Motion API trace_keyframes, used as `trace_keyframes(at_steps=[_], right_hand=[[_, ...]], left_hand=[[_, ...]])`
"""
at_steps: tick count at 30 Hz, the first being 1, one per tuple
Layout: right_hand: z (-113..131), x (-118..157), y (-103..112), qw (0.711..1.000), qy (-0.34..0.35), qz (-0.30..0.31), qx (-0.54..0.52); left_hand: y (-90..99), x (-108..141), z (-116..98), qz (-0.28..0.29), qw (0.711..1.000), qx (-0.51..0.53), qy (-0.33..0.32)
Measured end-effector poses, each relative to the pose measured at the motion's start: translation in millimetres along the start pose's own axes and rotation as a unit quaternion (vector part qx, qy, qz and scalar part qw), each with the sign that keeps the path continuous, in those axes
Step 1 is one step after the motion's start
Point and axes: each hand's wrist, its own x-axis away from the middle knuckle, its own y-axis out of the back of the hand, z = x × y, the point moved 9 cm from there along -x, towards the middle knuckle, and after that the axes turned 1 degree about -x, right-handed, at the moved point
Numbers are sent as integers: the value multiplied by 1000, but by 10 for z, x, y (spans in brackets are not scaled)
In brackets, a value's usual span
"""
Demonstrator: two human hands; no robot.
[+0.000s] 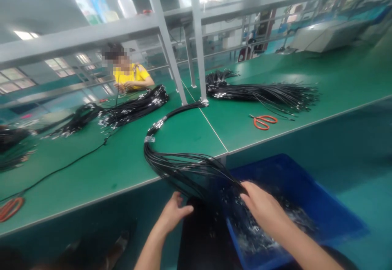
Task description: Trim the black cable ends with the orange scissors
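My right hand is closed around part of a bundle of thin black cables, near the front edge of the green table. The bundle curves back over the table, with a clear tie and silvery pieces on it, and other strands hang past the edge. My left hand is just below the hanging strands, its thumb and fingers apart, with nothing seen between them. Large piles of black cables with pale ends lie at the back right and at the left.
Orange-handled scissors lie on the green table at right, another pair at far left. A blue bin with clear scraps stands below the edge. Metal shelf posts rise mid-table. A person in yellow works opposite.
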Motion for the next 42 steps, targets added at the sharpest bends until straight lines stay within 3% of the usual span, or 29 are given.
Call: trace_keyframes(at_steps=[2, 5, 8, 12, 15, 17, 19, 21, 23, 27, 32, 37, 42], right_hand=[[16, 18, 32, 1000, 3, -2, -13], [4, 14, 131, 999, 1, -15, -28], [-69, -94, 276, 998, -15, -45, -36], [-231, -288, 472, 993, -47, -81, -67], [-347, -222, 607, 981, -83, -104, -141], [-381, -66, 566, 967, -104, -74, -221], [-353, 132, 360, 941, -118, 14, -317], [-291, 340, 69, 897, -134, 116, -405], [-251, 494, -192, 849, -154, 176, -475], [-272, 577, -502, 777, -196, 181, -571], [-263, 616, -567, 714, -223, 188, -636], [-322, 682, -485, 692, -247, 177, -655], [-393, 664, -449, 731, -209, 154, -631]], left_hand=[[-176, -110, -19, 19, 997, 76, -25], [-655, -151, -134, 89, 979, 181, -43], [-1065, -7, -313, 165, 954, 249, -28], [-1336, 200, -630, 264, 920, 289, 4], [-1443, 224, -860, 316, 900, 300, 15], [-1499, 188, -966, 332, 893, 303, 19], [-1537, 129, -1022, 334, 893, 302, 23], [-1559, 66, -1030, 324, 898, 295, 26], [-1570, 17, -1000, 304, 909, 285, 25], [-1611, 25, -859, 263, 933, 247, 19], [-1689, 76, -728, 269, 944, 190, 27], [-1721, -25, -740, 267, 952, 150, 11], [-1683, 132, -726, 287, 957, 18, -37]])
